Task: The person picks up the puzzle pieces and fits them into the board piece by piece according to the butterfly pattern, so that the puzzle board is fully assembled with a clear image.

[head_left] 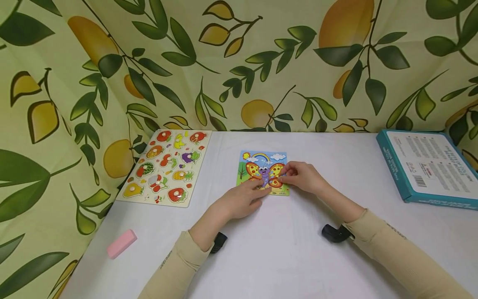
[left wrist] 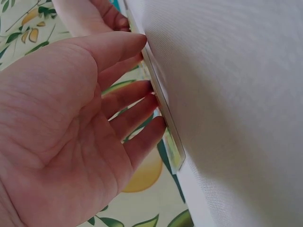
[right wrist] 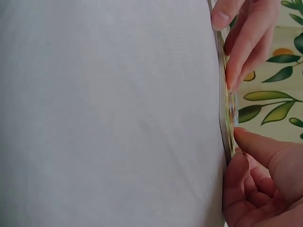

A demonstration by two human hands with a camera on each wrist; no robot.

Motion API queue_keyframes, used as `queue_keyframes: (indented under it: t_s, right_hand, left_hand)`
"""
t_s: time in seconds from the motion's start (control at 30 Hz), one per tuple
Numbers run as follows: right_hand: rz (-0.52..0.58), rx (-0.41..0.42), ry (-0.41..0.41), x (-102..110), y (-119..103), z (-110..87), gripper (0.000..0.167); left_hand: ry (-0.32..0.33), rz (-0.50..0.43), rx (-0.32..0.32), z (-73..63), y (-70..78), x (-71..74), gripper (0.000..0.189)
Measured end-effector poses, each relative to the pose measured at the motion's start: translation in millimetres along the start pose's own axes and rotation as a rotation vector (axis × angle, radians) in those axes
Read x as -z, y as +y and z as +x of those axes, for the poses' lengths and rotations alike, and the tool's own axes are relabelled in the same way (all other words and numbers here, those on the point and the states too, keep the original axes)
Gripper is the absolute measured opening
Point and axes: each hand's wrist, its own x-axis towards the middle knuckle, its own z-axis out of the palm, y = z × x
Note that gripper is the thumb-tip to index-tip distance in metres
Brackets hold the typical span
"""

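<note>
A small square butterfly puzzle (head_left: 263,172) lies flat on the white table, with a purple butterfly, a rainbow and a sun on it. My left hand (head_left: 240,201) rests its fairly straight fingertips on the lower left part of the picture. In the left wrist view the fingers (left wrist: 135,109) of that hand touch the puzzle's edge (left wrist: 165,113). With bent thumb and finger, my right hand (head_left: 304,176) pinches the puzzle at its right wing. The right wrist view shows those fingertips (right wrist: 236,163) at the board's end; what lies between them is mostly hidden.
A fruit peg puzzle board (head_left: 164,168) lies at the back left. Nearer on the left is a pink block (head_left: 122,244). A teal box (head_left: 429,164) stands at the right. A leaf-and-fruit patterned cloth (head_left: 257,62) hangs behind the table (head_left: 284,249).
</note>
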Motion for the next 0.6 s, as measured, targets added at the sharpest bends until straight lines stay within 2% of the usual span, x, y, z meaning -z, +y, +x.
queue_keyframes:
  t_s: [0.3,0.6]
  right_hand:
    - [0.025,-0.020,-0.034,1.5,-0.6,3.2,0.023]
    - [0.022,-0.041,-0.033,0.7,-2.1,5.0,0.022]
  left_hand:
    - [0.004,0.005,-0.003,1.0,-1.3,-1.1,0.045]
    - [0.020,0.009,-0.022,0.3,-1.0,-1.1,0.044]
